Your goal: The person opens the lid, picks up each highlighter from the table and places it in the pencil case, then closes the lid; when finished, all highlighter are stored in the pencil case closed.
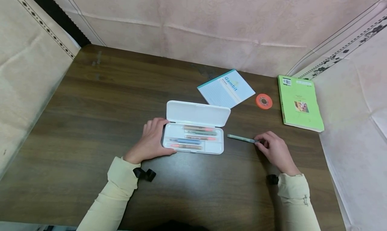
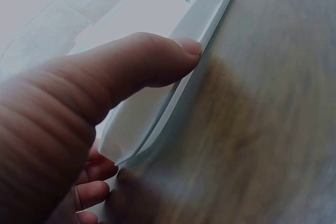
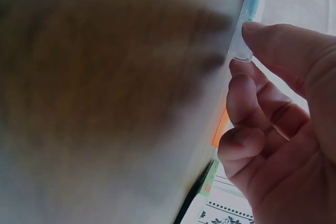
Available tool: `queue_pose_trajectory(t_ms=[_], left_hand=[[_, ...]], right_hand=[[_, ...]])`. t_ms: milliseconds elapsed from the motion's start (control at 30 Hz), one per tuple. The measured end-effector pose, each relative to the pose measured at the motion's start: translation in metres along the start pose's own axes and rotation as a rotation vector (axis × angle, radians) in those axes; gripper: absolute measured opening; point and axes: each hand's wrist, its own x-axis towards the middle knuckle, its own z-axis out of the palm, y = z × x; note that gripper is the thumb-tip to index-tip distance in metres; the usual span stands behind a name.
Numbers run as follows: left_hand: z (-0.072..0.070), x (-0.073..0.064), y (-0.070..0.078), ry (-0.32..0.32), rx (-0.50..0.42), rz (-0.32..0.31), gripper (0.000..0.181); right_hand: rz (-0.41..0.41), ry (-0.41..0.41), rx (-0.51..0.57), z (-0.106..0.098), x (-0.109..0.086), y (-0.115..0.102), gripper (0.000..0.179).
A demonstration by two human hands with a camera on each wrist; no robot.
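Observation:
A white pencil case lies with its lid raised, and several pens rest inside. My left hand grips the case's left end, thumb along the front edge and fingers toward the back. In the left wrist view the thumb presses the case's long side. To the right of the case, my right hand pinches the near end of a pale green pen. That end has a clear cap, seen between thumb and fingertips in the right wrist view.
Behind the case is a light blue Gambit notebook. An orange ring-shaped roll sits right of it, then a green book near the table's right edge. Cloth walls enclose the wooden table.

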Motion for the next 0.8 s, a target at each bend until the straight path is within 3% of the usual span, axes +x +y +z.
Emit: queue_pose_trajectory(t_ms=[233, 433, 600, 800], left_hand=[[0.001, 0.000, -0.001, -0.001, -0.006, 0.004, 0.099], [0.000, 0.000, 0.000, 0.000, -0.010, 0.010, 0.099], [0.000, 0.000, 0.000, 0.010, -0.014, 0.016, 0.098], [0.000, 0.000, -0.001, 0.010, -0.009, 0.020, 0.097]], right_hand=[[-0.004, -0.018, -0.011, -0.001, -0.002, 0.000, 0.012], [0.000, 0.021, 0.019, -0.008, -0.004, -0.009, 0.014], [-0.037, 0.016, 0.070, -0.015, 0.005, -0.035, 0.019], [-0.120, -0.116, 0.107, -0.009, 0.027, -0.081, 0.018]])
